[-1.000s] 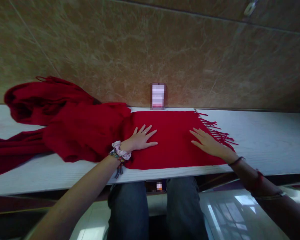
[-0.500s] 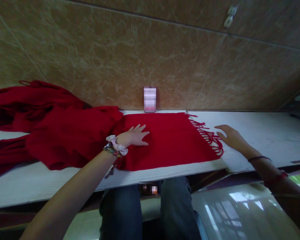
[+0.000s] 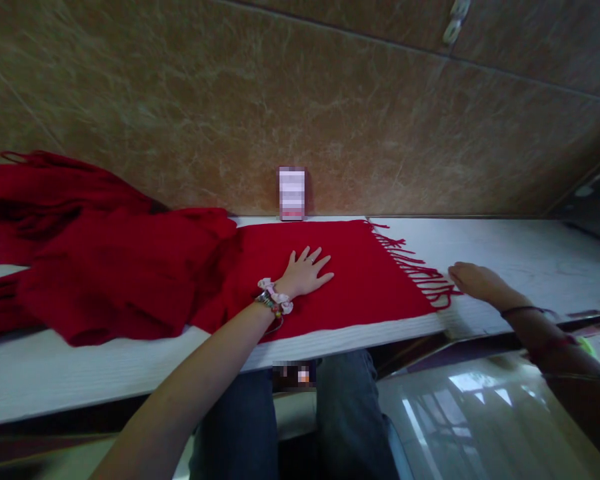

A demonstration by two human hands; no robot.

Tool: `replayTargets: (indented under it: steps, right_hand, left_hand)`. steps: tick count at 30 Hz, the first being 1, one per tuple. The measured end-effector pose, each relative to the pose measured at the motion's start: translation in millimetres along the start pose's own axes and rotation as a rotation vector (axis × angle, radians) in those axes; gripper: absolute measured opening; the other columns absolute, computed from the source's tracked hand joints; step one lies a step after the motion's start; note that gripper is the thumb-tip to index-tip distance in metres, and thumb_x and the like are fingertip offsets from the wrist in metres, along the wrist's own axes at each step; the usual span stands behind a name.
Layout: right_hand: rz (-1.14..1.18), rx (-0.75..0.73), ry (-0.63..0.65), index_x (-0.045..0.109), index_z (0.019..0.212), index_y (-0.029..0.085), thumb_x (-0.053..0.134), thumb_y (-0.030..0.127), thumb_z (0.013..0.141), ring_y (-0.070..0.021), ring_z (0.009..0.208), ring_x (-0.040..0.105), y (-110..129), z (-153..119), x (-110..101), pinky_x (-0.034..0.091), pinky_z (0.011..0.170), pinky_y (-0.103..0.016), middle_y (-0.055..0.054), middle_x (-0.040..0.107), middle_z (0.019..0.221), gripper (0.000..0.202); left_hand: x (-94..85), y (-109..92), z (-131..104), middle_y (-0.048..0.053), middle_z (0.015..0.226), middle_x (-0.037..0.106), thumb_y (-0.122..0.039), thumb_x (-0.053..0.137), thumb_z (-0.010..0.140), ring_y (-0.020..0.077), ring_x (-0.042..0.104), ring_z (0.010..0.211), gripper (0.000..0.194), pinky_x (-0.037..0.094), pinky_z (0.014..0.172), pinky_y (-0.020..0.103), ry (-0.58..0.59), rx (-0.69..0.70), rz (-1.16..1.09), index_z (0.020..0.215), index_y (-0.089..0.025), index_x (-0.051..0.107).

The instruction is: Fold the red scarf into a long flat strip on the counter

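Observation:
A red fringed scarf (image 3: pixel 365 280) lies spread along the white ledge, its loose tassels (image 3: pixel 420 270) pointing right. Flat on its middle rests my left hand (image 3: pixel 305 273), palm down with fingers spread. At the lower tassels is my right hand (image 3: pixel 475 280), with its fingers curled together. One tassel end meets the underside of that hand; whether the fingers grip it is hidden. The scarf's other part runs left into a bunched heap of red cloth (image 3: pixel 115 273).
A small pixelated card or box (image 3: pixel 292 193) stands against the brown marbled wall (image 3: pixel 230 107) behind the scarf. The white ledge (image 3: pixel 510 247) continues to the right, with a dark object (image 3: pixel 595 207) at its far end. My legs (image 3: pixel 347 413) are below the front edge.
My left hand has slid right across the scarf. My right hand has moved slightly right and down, and its fingers have closed. The lower tassels lie straighter.

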State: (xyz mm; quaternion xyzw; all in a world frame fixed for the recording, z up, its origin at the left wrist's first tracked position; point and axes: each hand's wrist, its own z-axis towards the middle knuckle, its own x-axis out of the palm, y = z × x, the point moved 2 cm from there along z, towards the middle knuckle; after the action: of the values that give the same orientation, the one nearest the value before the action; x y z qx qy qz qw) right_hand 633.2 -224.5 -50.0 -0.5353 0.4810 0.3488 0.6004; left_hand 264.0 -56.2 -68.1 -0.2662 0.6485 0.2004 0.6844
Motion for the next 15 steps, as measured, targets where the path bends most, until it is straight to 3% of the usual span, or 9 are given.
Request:
replayTargets:
  steps: [2,5,7,9,12,15]
  right_hand:
    - [0.027,-0.017,-0.036,0.063,0.088,0.012,0.037,0.012,0.086,-0.0223,0.089,0.062,12,7,-10,0.047,0.081,-0.034,-0.014,0.065,0.094,0.027]
    - [0.123,-0.151,-0.112,0.061,0.103,0.013,0.039,0.015,0.085,-0.0197,0.102,0.058,55,27,-30,0.042,0.093,-0.030,-0.012,0.063,0.107,0.029]
    - [0.189,-0.230,-0.138,0.061,0.105,0.012,0.040,0.015,0.084,-0.0209,0.103,0.057,84,41,-38,0.042,0.094,-0.031,-0.013,0.064,0.109,0.029]
    - [0.185,-0.206,-0.115,0.061,0.104,0.011,0.041,0.013,0.083,-0.0223,0.103,0.057,101,53,-39,0.042,0.092,-0.033,-0.014,0.064,0.108,0.030]
    - [0.117,-0.073,-0.061,0.057,0.113,0.008,0.039,0.014,0.085,-0.0251,0.100,0.059,95,60,-28,0.044,0.088,-0.035,-0.019,0.061,0.110,0.034]
    - [0.096,0.072,-0.003,0.052,0.121,0.007,0.035,0.016,0.087,-0.0268,0.097,0.060,65,55,-15,0.045,0.083,-0.037,-0.020,0.060,0.109,0.039]
  left_hand:
    - [-1.5,0,0,0.008,0.152,0.023,-0.058,0.024,0.092,0.0337,0.017,0.139,0.062,0.018,0.108,0.059,0.000,0.003,-0.005,0.143,-0.025,0.031]
    - [-2.2,-1,1,0.008,0.152,0.024,-0.057,0.024,0.092,0.0335,0.017,0.139,0.061,0.018,0.108,0.058,0.010,0.005,-0.011,0.143,-0.024,0.031]
    - [-2.0,0,1,0.007,0.152,0.024,-0.057,0.025,0.092,0.0331,0.018,0.139,0.060,0.018,0.109,0.057,0.019,0.010,-0.012,0.143,-0.025,0.031]
    - [-1.6,0,0,0.006,0.152,0.023,-0.057,0.024,0.093,0.0325,0.017,0.139,0.059,0.017,0.109,0.057,0.015,0.019,-0.014,0.143,-0.026,0.031]
    - [-0.6,1,0,0.006,0.153,0.022,-0.057,0.023,0.093,0.0323,0.017,0.140,0.059,0.016,0.109,0.057,0.008,0.025,-0.020,0.143,-0.027,0.030]
    - [0.0,1,1,0.006,0.153,0.021,-0.057,0.023,0.092,0.0321,0.016,0.140,0.059,0.015,0.109,0.057,0.020,0.015,-0.028,0.143,-0.027,0.030]
